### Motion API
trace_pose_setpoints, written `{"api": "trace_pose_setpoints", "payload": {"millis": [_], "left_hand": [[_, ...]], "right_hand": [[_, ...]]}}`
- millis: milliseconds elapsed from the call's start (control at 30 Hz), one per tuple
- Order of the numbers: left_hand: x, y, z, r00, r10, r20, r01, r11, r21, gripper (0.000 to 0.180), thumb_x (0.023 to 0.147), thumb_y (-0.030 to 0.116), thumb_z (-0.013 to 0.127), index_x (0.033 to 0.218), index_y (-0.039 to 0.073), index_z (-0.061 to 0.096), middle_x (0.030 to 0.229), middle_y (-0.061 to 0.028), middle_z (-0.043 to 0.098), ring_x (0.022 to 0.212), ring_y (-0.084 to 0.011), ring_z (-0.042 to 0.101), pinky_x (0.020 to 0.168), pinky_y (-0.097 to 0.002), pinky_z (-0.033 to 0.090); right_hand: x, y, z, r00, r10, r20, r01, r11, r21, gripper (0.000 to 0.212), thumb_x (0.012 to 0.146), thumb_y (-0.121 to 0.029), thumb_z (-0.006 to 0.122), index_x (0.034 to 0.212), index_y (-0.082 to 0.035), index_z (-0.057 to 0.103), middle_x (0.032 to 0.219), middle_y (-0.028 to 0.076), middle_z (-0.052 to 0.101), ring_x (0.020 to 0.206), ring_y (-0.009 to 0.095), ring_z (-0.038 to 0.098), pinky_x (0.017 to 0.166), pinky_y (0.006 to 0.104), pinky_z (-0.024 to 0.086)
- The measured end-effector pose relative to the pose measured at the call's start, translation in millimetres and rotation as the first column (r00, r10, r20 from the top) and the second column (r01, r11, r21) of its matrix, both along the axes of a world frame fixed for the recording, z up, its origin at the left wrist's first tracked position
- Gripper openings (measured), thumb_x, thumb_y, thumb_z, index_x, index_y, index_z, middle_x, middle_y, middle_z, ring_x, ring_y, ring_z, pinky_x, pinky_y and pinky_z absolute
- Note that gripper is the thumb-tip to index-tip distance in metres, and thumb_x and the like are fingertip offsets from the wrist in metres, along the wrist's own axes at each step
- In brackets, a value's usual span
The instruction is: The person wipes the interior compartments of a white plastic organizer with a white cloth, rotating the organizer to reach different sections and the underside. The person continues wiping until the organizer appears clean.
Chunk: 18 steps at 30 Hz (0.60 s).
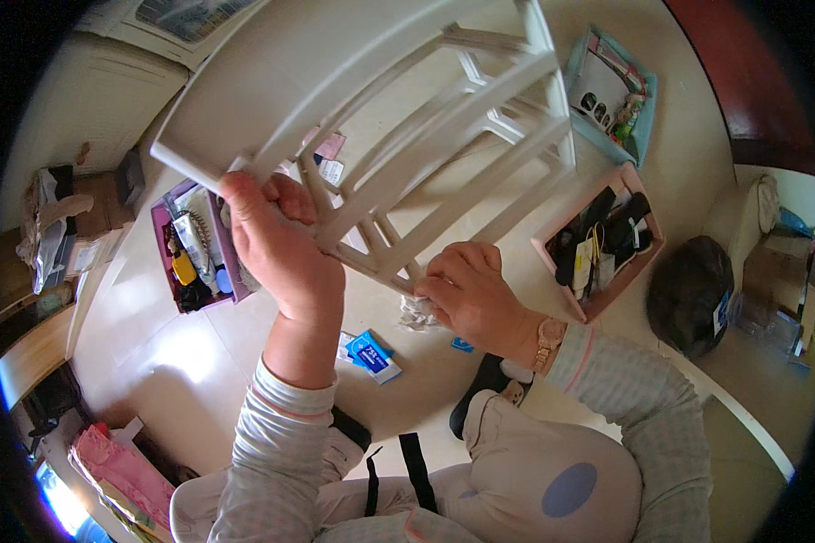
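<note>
A white plastic rack (475,100) with slatted bars and a solid panel is held up tilted before me. My left hand (276,231) is closed round its edge at the panel's lower corner, with the thumb on top. My right hand (469,290) is closed at the rack's lower end bar, its fingers pressed against the frame. Just under those fingers shows a crumpled white wipe (417,314); I cannot tell whether it is pinched in the hand or lies on the floor. Below, on the floor, is a blue and white packet (371,357).
Around the rack, a purple basket (238,286) of small goods stands left, a pink basket (584,312) of dark items right, and a light blue basket (645,136) far right. A black bag (690,294) sits at right. Pink folded material (122,471) is at lower left.
</note>
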State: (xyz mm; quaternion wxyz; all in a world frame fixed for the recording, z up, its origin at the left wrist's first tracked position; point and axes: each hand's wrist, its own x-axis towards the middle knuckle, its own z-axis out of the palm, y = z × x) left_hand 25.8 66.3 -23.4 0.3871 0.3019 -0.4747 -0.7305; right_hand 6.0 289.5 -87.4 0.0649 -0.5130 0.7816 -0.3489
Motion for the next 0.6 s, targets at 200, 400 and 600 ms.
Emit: {"api": "trace_pose_setpoints", "payload": {"millis": [200, 400, 600], "left_hand": [[0, -5, -3, 1.0, -0.004, 0.001, 0.004, 0.999, -0.051, 0.045, 0.111, 0.055, 0.056, 0.091, 0.015, 0.048, 0.079, 0.0014, 0.046, 0.071, -0.012, 0.041, 0.066, -0.0299, 0.036], [-2, 3, -2, 1.0, 0.027, -0.002, -0.027, 0.999, -0.043, 0.05, 0.11, 0.057, 0.057, 0.086, 0.014, 0.045, 0.077, 0.001, 0.045, 0.071, -0.0114, 0.038, 0.066, -0.0292, 0.033], [-2, -9, -5, 1.0, 0.005, -0.023, -0.005, 1.0, -0.004, 0.049, 0.11, 0.056, 0.056, 0.086, 0.014, 0.046, 0.077, 0.0013, 0.046, 0.071, -0.012, 0.039, 0.066, -0.0296, 0.034]], "right_hand": [[12, -13, 18, 0.987, -0.122, 0.108, 0.11, 0.987, 0.118, 0.007, 0.085, -0.015, 0.076, 0.091, -0.011, 0.073, 0.091, 0.006, 0.064, 0.095, 0.027, 0.062, 0.088, 0.045, 0.043], [16, -32, 23, 0.893, -0.229, 0.388, 0.227, 0.972, 0.052, 0.013, 0.08, -0.013, 0.083, 0.09, -0.01, 0.075, 0.089, 0.007, 0.066, 0.089, 0.03, 0.063, 0.085, 0.0477, 0.044], [10, -10, 30, 0.971, -0.175, 0.164, 0.153, 0.978, 0.14, 0.01, 0.082, -0.013, 0.079, 0.091, -0.013, 0.075, 0.094, 0.004, 0.068, 0.099, 0.026, 0.062, 0.09, 0.0455, 0.041]]}}
